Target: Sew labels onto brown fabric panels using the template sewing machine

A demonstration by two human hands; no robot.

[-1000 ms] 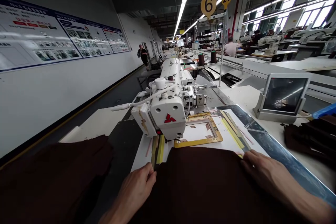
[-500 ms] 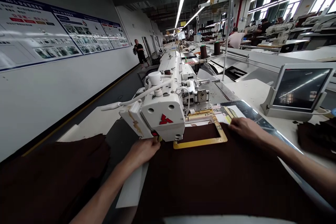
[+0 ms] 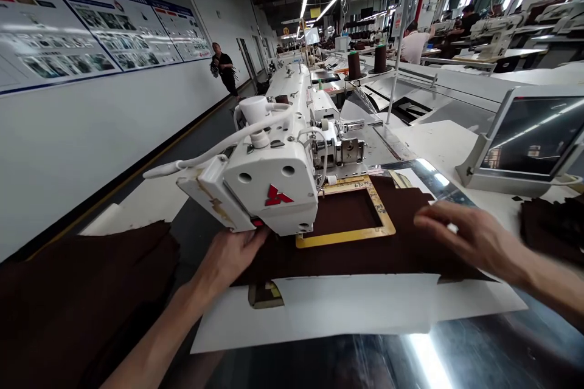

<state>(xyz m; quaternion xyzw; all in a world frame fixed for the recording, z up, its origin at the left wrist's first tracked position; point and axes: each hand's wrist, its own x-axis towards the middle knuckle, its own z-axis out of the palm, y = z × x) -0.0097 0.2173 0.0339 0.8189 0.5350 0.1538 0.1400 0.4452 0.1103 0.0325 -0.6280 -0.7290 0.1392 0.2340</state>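
Observation:
A dark brown fabric piece (image 3: 347, 261) lies under a yellow rectangular frame (image 3: 344, 237) beside the white sewing machine head (image 3: 269, 182). My left hand (image 3: 232, 258) is at the fabric's left edge, closed on it, its fingertips partly hidden below the machine head. At the right edge my right hand (image 3: 469, 234) is curled, thumb and forefinger tips together over the fabric. Slight blur makes the exact grip there hard to see. A white sheet (image 3: 356, 304) with a cut-out at its left shows below the fabric's near edge.
A brown fabric stack (image 3: 77, 298) is at the left, another pile (image 3: 552, 228) at the far right. A screen (image 3: 533, 140) stands on the right of the table. Thread cones (image 3: 380, 59) stand behind. A person (image 3: 223, 67) is by the wall.
The fabric has shifted away from me, baring the white sheet and shiny table near me. My right hand has moved right. The view has tilted down slightly.

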